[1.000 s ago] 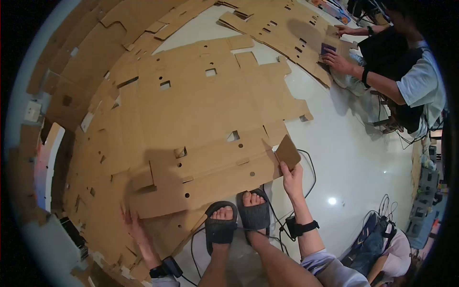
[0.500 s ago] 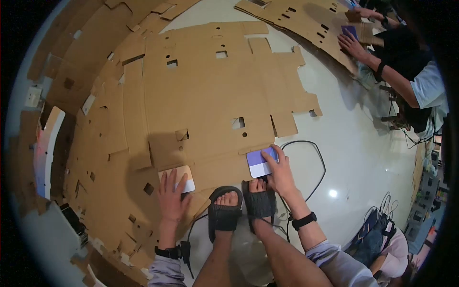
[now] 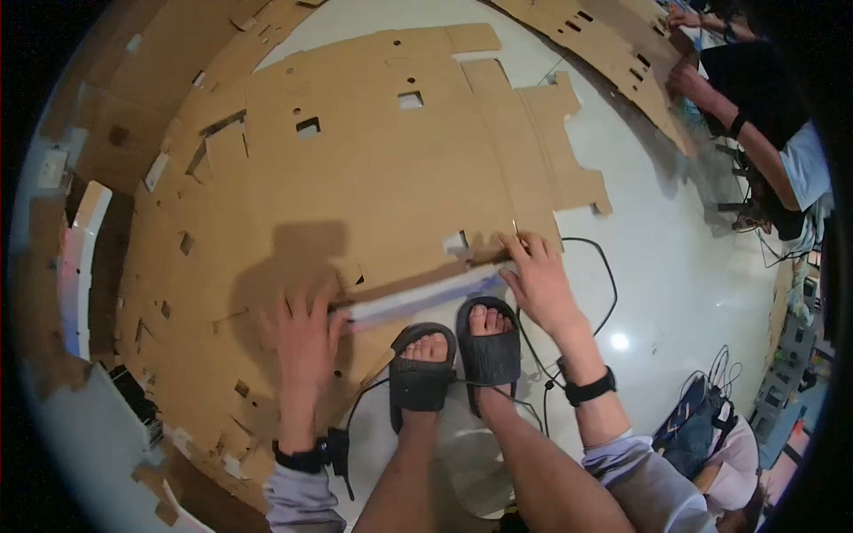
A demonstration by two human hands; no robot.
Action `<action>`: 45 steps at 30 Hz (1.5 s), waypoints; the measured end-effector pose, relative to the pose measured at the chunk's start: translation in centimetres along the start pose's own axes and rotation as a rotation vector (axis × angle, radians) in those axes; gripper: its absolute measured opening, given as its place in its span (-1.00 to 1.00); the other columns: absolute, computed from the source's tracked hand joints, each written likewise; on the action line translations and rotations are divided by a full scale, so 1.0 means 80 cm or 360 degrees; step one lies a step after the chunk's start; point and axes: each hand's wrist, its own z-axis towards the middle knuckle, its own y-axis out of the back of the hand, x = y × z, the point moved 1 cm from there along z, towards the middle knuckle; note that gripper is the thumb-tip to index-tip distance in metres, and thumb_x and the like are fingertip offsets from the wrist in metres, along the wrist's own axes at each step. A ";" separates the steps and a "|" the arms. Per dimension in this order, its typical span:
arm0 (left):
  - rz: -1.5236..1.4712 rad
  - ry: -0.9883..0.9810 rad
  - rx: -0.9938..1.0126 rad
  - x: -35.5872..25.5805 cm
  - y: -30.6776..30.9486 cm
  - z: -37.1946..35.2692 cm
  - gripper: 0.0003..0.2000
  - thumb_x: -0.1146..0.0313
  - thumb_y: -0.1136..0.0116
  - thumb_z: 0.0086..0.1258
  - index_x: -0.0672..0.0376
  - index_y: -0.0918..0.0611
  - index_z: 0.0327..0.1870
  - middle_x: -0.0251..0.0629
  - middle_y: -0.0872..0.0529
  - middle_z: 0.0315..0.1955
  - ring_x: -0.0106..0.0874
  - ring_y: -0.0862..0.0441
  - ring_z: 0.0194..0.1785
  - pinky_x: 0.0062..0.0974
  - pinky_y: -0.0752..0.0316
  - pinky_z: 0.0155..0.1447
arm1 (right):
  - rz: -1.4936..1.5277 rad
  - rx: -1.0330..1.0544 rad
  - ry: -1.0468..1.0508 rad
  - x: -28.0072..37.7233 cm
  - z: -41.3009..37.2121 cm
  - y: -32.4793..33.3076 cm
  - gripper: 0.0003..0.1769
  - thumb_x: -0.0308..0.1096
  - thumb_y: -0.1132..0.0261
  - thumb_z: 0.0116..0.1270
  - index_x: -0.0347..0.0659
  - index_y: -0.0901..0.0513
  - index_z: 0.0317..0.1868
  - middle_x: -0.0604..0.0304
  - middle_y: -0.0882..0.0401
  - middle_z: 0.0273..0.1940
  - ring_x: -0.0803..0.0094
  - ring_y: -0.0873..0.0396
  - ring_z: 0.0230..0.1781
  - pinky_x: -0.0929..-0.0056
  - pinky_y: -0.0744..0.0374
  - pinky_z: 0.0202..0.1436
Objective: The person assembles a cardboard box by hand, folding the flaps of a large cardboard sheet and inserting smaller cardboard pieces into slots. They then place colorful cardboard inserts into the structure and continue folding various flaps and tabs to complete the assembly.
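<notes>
Head view: left hand and right hand spread at opposite ends of a blurred printed strip along the near edge of the cardboard sheet; whether either grips cannot be told. Even pressure at both ends should keep the strip straight, with sandals and a black cable close by.

Tan, white and black, with touches of violet and pink.
Plain tan across the cardboard sheet in mid-frame; white, blue-violet towards the right and pinkish towards the left, along the blurred strip at centre. White, orange, pink-red and blue on the long panel at far left; glossy off-white on the floor at right. Black for the sandals at lower centre and the cable right of centre; pale grey-lavender on the sleeves at bottom, light blue on another person's sleeve at upper right.
</notes>
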 end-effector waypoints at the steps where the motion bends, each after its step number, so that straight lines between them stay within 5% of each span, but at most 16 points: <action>1: 0.0018 -0.0035 -0.0215 -0.006 -0.006 0.014 -0.52 0.01 -0.07 0.32 -0.08 -0.45 0.25 -0.19 -0.35 0.29 -0.03 -0.16 0.39 0.24 0.06 0.39 | -0.0055 -0.0243 0.0028 0.001 0.008 -0.013 -0.36 -0.18 -0.27 0.21 -0.26 -0.35 0.26 -0.16 -0.31 0.23 -0.17 -0.21 0.28 -0.05 -0.23 0.31; 7: 0.0060 0.0008 -0.0247 0.009 -0.073 0.072 -0.49 -0.06 0.10 0.40 -0.26 -0.30 0.38 -0.25 -0.12 0.44 0.00 0.02 0.47 0.30 0.10 0.38 | 0.0085 -0.0063 0.0160 -0.018 0.058 -0.065 -0.13 -0.05 -0.32 0.15 -0.05 -0.15 0.43 -0.17 0.05 0.43 -0.25 0.13 0.45 -0.30 0.06 0.40; 10: 0.0062 0.0032 -0.0228 0.014 -0.081 0.073 -0.48 -0.07 0.15 0.42 -0.29 -0.25 0.40 -0.28 -0.06 0.46 0.02 0.04 0.48 0.32 0.10 0.37 | 0.0074 0.0035 0.0269 -0.013 0.059 -0.044 -0.10 -0.05 -0.37 0.09 0.03 -0.16 0.42 -0.16 0.04 0.43 -0.25 0.13 0.45 -0.29 0.04 0.40; 16: 0.0053 0.0070 -0.0185 0.007 -0.074 0.069 -0.50 -0.01 0.18 0.45 -0.27 -0.23 0.41 -0.32 -0.02 0.47 -0.05 0.10 0.50 0.30 0.17 0.40 | 0.0143 -0.0021 0.0347 0.034 0.036 -0.050 -0.03 -0.20 -0.43 -0.02 -0.19 -0.16 0.40 -0.25 0.04 0.41 -0.22 0.05 0.44 -0.30 -0.05 0.36; 19: 0.0026 0.0044 -0.0252 -0.005 -0.074 0.063 -0.39 -0.04 -0.08 0.30 -0.14 -0.30 0.38 -0.20 -0.13 0.43 0.02 -0.03 0.46 0.28 0.04 0.35 | -0.0159 -0.0027 0.0303 0.034 0.048 -0.073 -0.02 -0.31 -0.42 -0.07 -0.28 -0.16 0.39 -0.29 -0.01 0.39 -0.20 0.01 0.43 -0.24 -0.12 0.37; 22: -0.0476 -0.0337 -0.0374 -0.026 -0.067 0.038 -0.27 -0.04 -0.28 0.12 -0.06 -0.35 0.34 -0.15 -0.17 0.40 0.02 -0.11 0.43 0.22 -0.02 0.35 | -0.0325 -0.0195 0.0375 0.026 0.049 -0.080 -0.01 -0.39 -0.40 -0.11 -0.29 -0.16 0.39 -0.29 -0.06 0.37 -0.20 -0.04 0.41 -0.16 -0.16 0.37; 25: -0.0359 -0.0244 -0.0250 -0.056 -0.044 0.016 -0.21 -0.01 -0.40 -0.05 0.00 -0.41 0.29 -0.09 -0.22 0.37 -0.01 -0.17 0.40 0.16 -0.08 0.35 | -0.0288 -0.0024 0.0346 0.035 0.056 -0.059 -0.04 -0.47 -0.37 -0.11 -0.34 -0.16 0.37 -0.31 -0.08 0.35 -0.21 -0.11 0.38 -0.11 -0.20 0.36; 31: -0.0186 -0.0264 -0.0299 -0.048 -0.046 0.014 -0.37 0.16 -0.42 -0.06 0.08 -0.55 0.14 -0.02 -0.49 0.16 -0.08 -0.44 0.22 -0.11 -0.32 0.24 | 0.0225 -0.0084 0.0415 0.047 0.031 -0.028 -0.27 -0.50 -0.37 -0.12 -0.44 -0.39 0.16 -0.27 -0.32 0.17 -0.17 -0.31 0.21 0.05 -0.31 0.31; 32: -0.0229 -0.0300 -0.0257 -0.045 -0.039 0.017 -0.43 0.18 -0.40 -0.04 0.09 -0.59 0.09 -0.03 -0.56 0.10 -0.09 -0.51 0.16 -0.16 -0.39 0.19 | 0.0278 -0.0252 0.0450 0.042 0.025 -0.038 -0.41 -0.36 -0.43 -0.12 -0.41 -0.52 -0.03 -0.19 -0.48 -0.03 -0.10 -0.46 0.04 0.14 -0.44 0.17; 35: -0.0472 -0.0236 0.0160 -0.050 -0.012 0.020 -0.59 0.17 -0.38 -0.03 0.08 -0.68 -0.12 -0.07 -0.68 -0.11 -0.15 -0.66 -0.09 -0.24 -0.54 -0.05 | 0.0393 0.0022 0.0455 0.048 0.017 -0.028 -0.48 -0.14 -0.45 -0.10 -0.36 -0.57 -0.21 -0.11 -0.56 -0.19 -0.02 -0.57 -0.16 0.17 -0.54 -0.05; 36: -0.0402 -0.0292 0.0055 -0.050 -0.014 0.020 -0.59 0.06 -0.40 -0.05 0.08 -0.69 -0.20 -0.10 -0.71 -0.27 -0.16 -0.69 -0.25 -0.24 -0.57 -0.21 | 0.0252 -0.0025 0.0496 0.049 0.018 -0.029 -0.42 0.12 -0.38 -0.03 -0.30 -0.57 -0.33 -0.02 -0.58 -0.34 0.04 -0.61 -0.33 0.18 -0.57 -0.25; 40: -0.0347 -0.0256 0.0377 -0.046 -0.009 0.053 -0.57 -0.05 -0.37 -0.03 0.10 -0.71 -0.27 -0.07 -0.70 -0.44 -0.10 -0.68 -0.32 -0.22 -0.57 -0.23 | 0.0098 0.0033 0.0474 0.050 0.044 -0.023 -0.26 0.39 -0.28 -0.04 -0.27 -0.58 -0.41 0.03 -0.57 -0.45 0.07 -0.62 -0.47 0.19 -0.57 -0.38; 45: -0.0357 -0.0339 0.0388 -0.046 0.003 0.079 -0.62 -0.04 -0.35 0.00 0.11 -0.72 -0.40 -0.07 -0.68 -0.50 -0.10 -0.68 -0.35 -0.20 -0.56 -0.23 | 0.0032 0.0044 0.0497 0.047 0.068 -0.016 -0.25 0.40 -0.31 -0.10 -0.24 -0.61 -0.36 0.06 -0.56 -0.47 0.10 -0.61 -0.45 0.24 -0.57 -0.37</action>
